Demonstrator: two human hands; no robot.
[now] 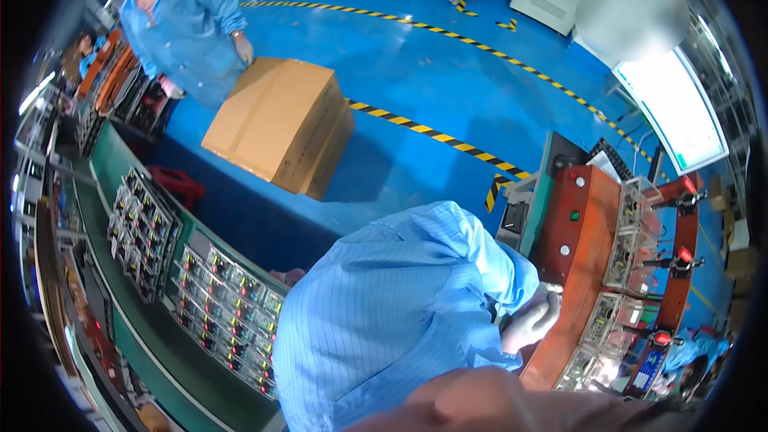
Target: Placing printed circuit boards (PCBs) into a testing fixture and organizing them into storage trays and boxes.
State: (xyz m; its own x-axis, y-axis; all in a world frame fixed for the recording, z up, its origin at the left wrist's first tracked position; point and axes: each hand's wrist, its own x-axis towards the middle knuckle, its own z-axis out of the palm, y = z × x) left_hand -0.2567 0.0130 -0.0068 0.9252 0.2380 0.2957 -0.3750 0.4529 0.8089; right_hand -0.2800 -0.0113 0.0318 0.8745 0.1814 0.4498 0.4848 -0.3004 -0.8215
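Observation:
My blue-striped sleeves fill the lower middle. My right hand (pixel 532 326), in a pale glove, is at the near edge of the red fixture (pixel 566 246), its fingers bent and close together. What it holds, if anything, is hidden. Just beyond it, only the fingertips of my left hand (pixel 552 289) show past the cuff, close to the fixture's side; the rest is covered by the sleeve. Round buttons sit on this fixture. Clear plastic housings (pixel 632 232) and red-tipped toggle clamps (pixel 686 254) stand along its far side.
To the left, a green conveyor (pixel 152 332) carries trays of small clear parts (pixel 224 304). A large cardboard box (pixel 276 116) is ahead, with a co-worker in blue (pixel 188 28) beside it. Striped tape (pixel 416 124) marks the blue floor. A bright screen (pixel 672 108) stands at the right.

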